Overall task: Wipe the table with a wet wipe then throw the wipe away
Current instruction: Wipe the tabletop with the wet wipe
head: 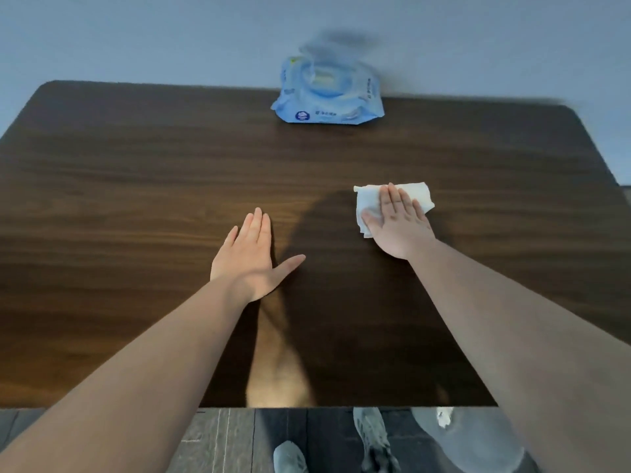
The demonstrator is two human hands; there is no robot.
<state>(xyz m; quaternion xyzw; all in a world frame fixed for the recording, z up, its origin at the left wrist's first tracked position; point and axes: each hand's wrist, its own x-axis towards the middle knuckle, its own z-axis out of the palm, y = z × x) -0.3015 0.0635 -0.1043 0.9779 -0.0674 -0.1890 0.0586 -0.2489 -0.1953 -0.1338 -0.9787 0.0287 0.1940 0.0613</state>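
Observation:
A dark brown wooden table (136, 186) fills most of the view. A white wet wipe (368, 203) lies crumpled flat on it, right of centre. My right hand (399, 223) presses palm-down on the wipe with fingers straight, covering its middle. My left hand (251, 257) rests flat on the bare wood to the left, fingers together and thumb spread, holding nothing. A blue pack of wet wipes (327, 93) sits at the table's far edge against the wall, its lid area facing me.
A pale grey wall stands right behind the table's far edge. Below the near edge I see dark floorboards, my grey shoes (370, 435) and part of a round grey bin (478, 438) at the lower right.

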